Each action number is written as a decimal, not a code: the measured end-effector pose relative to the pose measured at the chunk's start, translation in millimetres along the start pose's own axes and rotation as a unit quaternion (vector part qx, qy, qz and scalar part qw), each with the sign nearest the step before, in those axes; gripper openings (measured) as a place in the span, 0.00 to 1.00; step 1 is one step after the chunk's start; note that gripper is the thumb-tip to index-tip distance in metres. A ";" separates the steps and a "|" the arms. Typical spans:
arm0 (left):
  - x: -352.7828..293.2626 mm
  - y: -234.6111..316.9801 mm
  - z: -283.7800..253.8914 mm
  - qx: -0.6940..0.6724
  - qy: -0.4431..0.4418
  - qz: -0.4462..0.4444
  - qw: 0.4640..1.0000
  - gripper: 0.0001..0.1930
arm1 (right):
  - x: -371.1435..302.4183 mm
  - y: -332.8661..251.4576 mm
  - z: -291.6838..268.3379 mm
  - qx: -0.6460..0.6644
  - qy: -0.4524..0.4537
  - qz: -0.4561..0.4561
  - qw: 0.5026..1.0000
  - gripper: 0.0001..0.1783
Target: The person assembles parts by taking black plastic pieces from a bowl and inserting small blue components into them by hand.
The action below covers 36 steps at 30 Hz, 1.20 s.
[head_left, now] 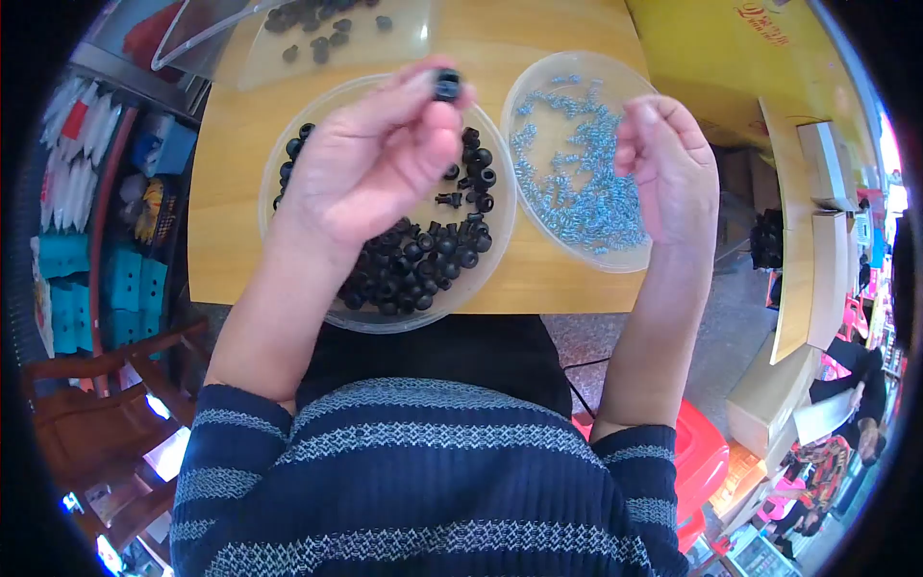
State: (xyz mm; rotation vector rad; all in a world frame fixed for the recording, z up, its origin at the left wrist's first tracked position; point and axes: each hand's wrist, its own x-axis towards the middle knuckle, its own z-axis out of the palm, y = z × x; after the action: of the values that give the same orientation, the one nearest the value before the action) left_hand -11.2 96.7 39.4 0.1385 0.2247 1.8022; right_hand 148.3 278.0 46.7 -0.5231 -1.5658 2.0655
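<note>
My left hand (370, 159) is raised over the round tray (267, 207) on the left. Between its thumb and fingertips it pinches a small black plastic piece (447, 87). Below lie many black round plastic pieces (409, 255) with holes, heaped mostly at the tray's near side. My right hand (678, 159) hovers above the right edge of a second round tray (517, 87), fingers curled and closed; whether anything tiny is between them, I cannot make out. Small silvery-blue metal springs (591, 207) are scattered in that second tray.
Both trays rest on a wooden table (226, 250). At its far side is a clear container (409, 48) with more black pieces. A yellow panel (760, 58) stands far right. A red plastic stool (697, 452) is at my right, a wooden chair (96, 413) at my left.
</note>
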 end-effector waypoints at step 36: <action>14.3 5.0 -12.9 0.233 0.142 0.037 0.961 0.14 | -192.6 -157.6 -408.9 0.121 0.682 -0.247 0.678 0.16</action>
State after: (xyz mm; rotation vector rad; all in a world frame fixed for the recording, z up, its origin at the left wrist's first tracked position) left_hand -22.2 108.5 27.6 0.2219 0.8588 1.8118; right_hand 561.8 515.2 90.6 -1.0307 -0.3835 0.8490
